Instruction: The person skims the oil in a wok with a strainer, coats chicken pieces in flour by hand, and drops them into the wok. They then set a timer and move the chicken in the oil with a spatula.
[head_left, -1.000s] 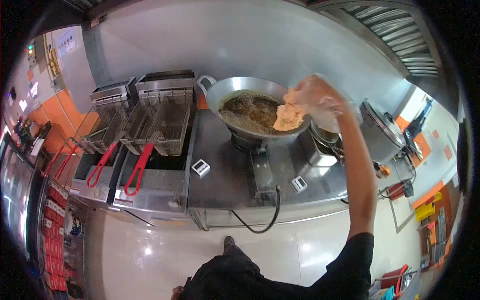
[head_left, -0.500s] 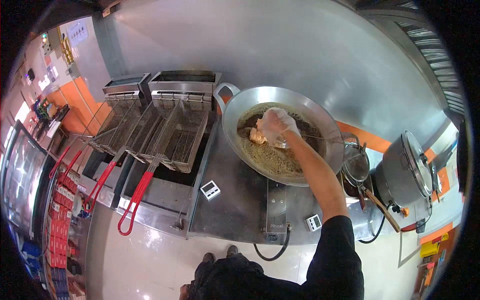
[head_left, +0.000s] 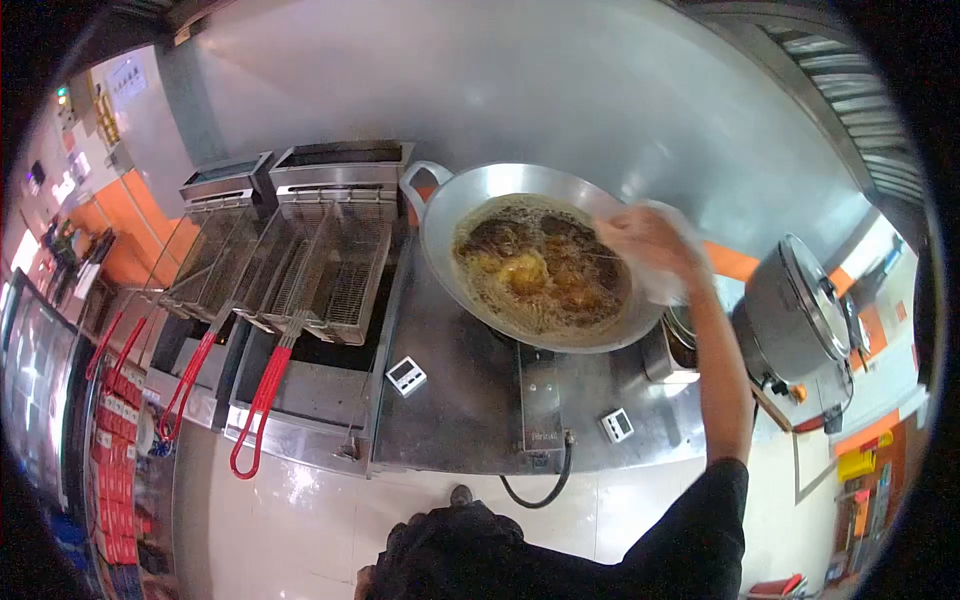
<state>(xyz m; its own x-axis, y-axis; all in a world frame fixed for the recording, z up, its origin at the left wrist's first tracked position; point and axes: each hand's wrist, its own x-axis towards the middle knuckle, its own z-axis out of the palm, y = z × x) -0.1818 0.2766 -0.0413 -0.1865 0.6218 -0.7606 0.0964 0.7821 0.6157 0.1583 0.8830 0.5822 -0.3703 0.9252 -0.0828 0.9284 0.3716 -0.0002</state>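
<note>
My right hand (head_left: 655,245), in a clear plastic glove, is over the right rim of a wide metal wok (head_left: 490,180). Motion smears its fingers, so I cannot make out whether they hold anything. A thin rod (head_left: 605,256) crosses the oil just beside it. Dark oil (head_left: 520,315) bubbles and foams in the wok. One pale yellow battered piece (head_left: 523,272) lies in the oil among browner lumps. Only a sliver of my left hand (head_left: 365,580) shows at the bottom edge by my body, its fingers hidden.
Wire fryer baskets (head_left: 350,270) with red handles (head_left: 265,400) hang over the fryers at left. Two white timers, one left (head_left: 406,376) and one right (head_left: 617,425), sit on the steel counter (head_left: 450,420). A large lidded pot (head_left: 790,320) stands at right, near a metal container (head_left: 668,362).
My right hand has moved right, from above the oil to the wok's right rim. The pale piece it held is now in the oil. The view has shifted slightly.
</note>
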